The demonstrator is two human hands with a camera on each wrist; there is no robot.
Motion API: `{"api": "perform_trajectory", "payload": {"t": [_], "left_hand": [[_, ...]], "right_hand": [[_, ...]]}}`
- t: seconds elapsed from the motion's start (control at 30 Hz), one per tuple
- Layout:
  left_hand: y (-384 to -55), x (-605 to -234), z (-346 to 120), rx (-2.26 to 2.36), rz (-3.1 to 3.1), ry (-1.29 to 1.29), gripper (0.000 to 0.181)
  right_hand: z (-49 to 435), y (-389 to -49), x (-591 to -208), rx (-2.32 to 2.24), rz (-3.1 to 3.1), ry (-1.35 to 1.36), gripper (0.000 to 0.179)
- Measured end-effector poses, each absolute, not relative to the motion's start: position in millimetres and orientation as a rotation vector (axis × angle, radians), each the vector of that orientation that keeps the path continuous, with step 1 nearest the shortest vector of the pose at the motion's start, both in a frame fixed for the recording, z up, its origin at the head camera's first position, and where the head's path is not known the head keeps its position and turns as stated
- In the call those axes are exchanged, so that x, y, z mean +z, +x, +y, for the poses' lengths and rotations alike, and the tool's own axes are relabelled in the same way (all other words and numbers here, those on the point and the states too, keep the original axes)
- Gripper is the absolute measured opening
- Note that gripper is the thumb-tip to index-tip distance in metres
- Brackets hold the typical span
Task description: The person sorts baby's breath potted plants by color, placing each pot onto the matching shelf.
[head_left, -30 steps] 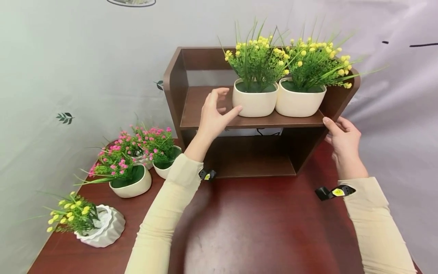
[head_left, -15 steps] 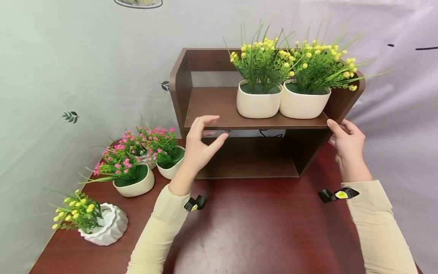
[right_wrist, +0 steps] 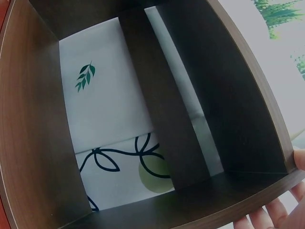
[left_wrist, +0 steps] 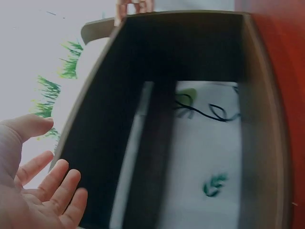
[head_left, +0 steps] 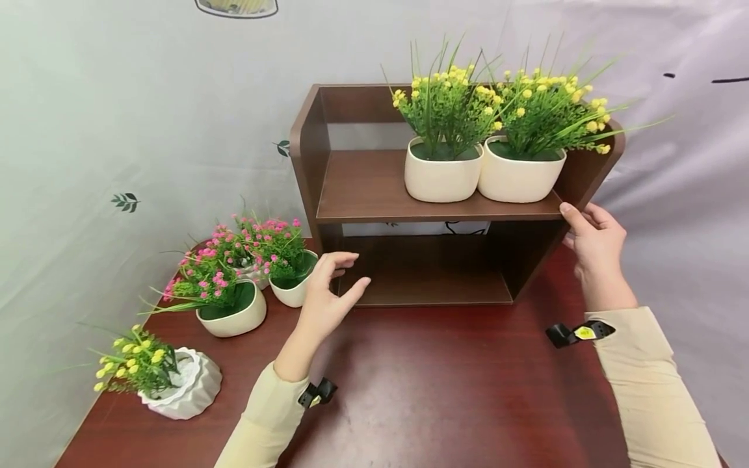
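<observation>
A dark brown two-tier wooden shelf [head_left: 363, 188] stands on the table. On its upper board, two cream pots, the left pot [head_left: 443, 181] and the right pot [head_left: 521, 179], hold yellow flowers side by side. My right hand [head_left: 598, 250] grips the shelf's right side panel, thumb at the upper board's front corner, fingers around the outer face. The right wrist view also shows those fingers [right_wrist: 275, 212] along the panel. My left hand [head_left: 323, 300] hovers before the lower left of the shelf, fingers spread and holding nothing. The left wrist view shows its palm [left_wrist: 28, 205] beside the shelf opening.
Left of the shelf are pink-flowered plants, including a front cream pot [head_left: 234, 318] and a cream pot [head_left: 288, 295] close to the shelf's side. A white ribbed pot [head_left: 199, 391] with yellow flowers stands nearer. All rest on the red-brown table [head_left: 445, 377], before a pale printed cloth [head_left: 146, 78].
My left hand has withdrawn from the left yellow-flowered pot, moving down and left past the upper board. My right hand keeps its grip on the shelf; both yellow-flowered pots stay put.
</observation>
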State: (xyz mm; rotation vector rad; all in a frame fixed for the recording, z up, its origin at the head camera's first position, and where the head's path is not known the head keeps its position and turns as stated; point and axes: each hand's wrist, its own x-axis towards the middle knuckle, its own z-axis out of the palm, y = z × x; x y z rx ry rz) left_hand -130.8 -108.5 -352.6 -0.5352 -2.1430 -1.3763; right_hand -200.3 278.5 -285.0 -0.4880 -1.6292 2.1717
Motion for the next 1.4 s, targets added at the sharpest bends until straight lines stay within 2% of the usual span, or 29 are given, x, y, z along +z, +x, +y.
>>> {"api": "perform_trajectory", "payload": {"t": [0.67, 0.87, 1.2, 1.4], "left_hand": [[-80, -413, -163, -1.202, -2.34, -0.293, 0.034], [-60, -420, -182, -1.147, -2.438, -0.221, 0.033], [-25, -429, -208, -1.264, -2.494, 0.07, 0.031], [-8, -425, -238, -1.186, -2.542, 0.141, 0.03]], "right_hand": [[277, -201, -285, 2.197, -1.592, -0.481, 0.014], [276, -202, -286, 2.206, -1.594, -0.498, 0.014], [278, -201, -285, 2.209, -1.563, -0.505, 0.014], [276, -201, -286, 2.229, -1.533, -0.477, 0.014]]}}
